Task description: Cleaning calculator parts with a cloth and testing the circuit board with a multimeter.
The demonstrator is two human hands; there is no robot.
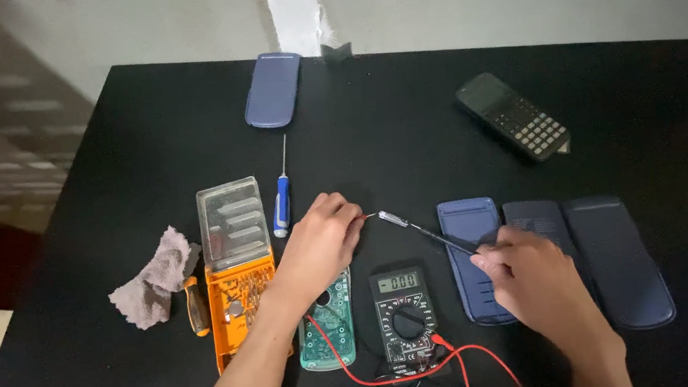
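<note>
Head view: left hand [319,241] pinches something tiny above the black digital multimeter [404,313]; right hand [525,273] grips a slim black precision screwdriver [418,228] there. The tip could slip, dropping it.

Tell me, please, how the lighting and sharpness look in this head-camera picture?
Head view: dim overall, black table swallowing detail; wall strip blown out; multimeter display readable; left hand and right hand fairly sharp; edges slightly bowed.
</note>
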